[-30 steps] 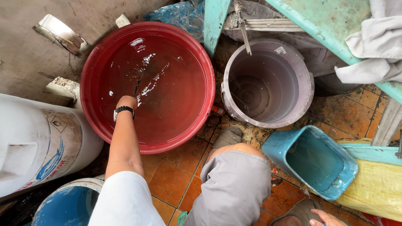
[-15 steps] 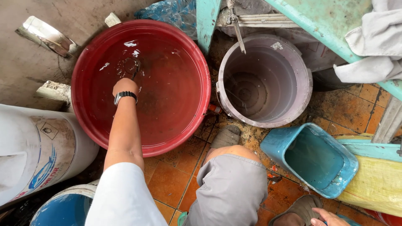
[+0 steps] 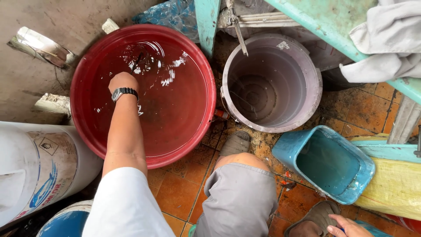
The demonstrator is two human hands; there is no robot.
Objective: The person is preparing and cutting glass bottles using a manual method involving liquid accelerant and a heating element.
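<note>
The person is crouching over a red basin of water that is sitting on an orange tiled floor. The left hand, with a black wristwatch on its wrist, is reaching down into the basin near its far side. The fingers are curling closed around a thin dark object, possibly a stick or a brush handle; the rippling water is blurring it too much to say which. That object is poking up just beyond the knuckles, inside the basin, and white glints are breaking the water around it.

The right hand is showing only partly at the bottom edge of the view, resting by a brown sandal near the person's foot. Whether it is clenching or lying loose cannot be told from here.

Just beside the basin, to its right, a grey bucket is standing upright. Nearer the person's knee, a light blue rectangular bin is lying tilted on the tiles. A white drum is lying on its side to the left of the basin, and the blue top of a barrel is peeking in below it. A pale cloth is draping over a turquoise frame at the upper right.
</note>
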